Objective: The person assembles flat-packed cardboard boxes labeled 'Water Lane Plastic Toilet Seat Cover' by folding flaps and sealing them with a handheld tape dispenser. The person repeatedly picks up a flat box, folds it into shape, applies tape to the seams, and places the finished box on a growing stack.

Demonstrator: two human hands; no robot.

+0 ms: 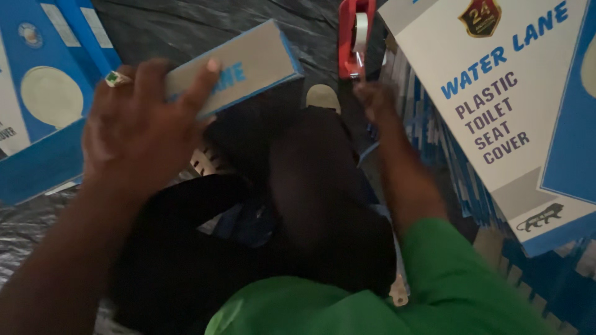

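Dark, crinkled plastic sheeting (155,25) covers the floor where the person sits, knees drawn up in dark trousers (310,205). Their left hand (133,133), a green-stoned ring (115,78) on one finger, lies spread over the near end of a narrow blue-and-grey carton (248,62), fingers curled over its top edge, apparently to pin it steady against the lap. The right hand (375,96) reaches forward to a red tape dispenser (355,34) standing just beyond the carton's far end; the fingers touch its lower part, but blur hides whether they are closed around it. More flat cartons flank the person: a blue stack (43,93) at left, and a large white-and-blue one (496,105) leaning atop a pile at right, all kept within arm's reach.
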